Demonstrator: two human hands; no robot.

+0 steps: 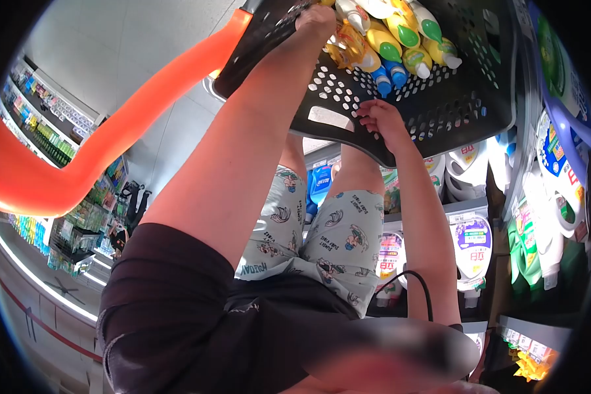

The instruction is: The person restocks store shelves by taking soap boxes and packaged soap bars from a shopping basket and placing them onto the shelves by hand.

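Note:
A black perforated shopping basket [453,121] fills the top of the view. Inside it lie several yellow and white bottles [382,41] with green or white caps, beside blue-capped bottles [394,73] and a crinkled orange-yellow pack [349,47]. My left hand [317,21] is at the basket's left side, next to the bottles; its fingers are mostly hidden, so its grip is unclear. My right hand [382,121] is over the near basket wall beside the handle slot, fingers apart and slightly bent, with nothing seen in them.
An orange tubular handle [157,105] curves from the basket to the left. Shelves with detergent bottles [473,243] stand close on the right, with more large bottles [561,164] at the edge. Stocked shelves [52,111] line the far left across a pale floor [121,62].

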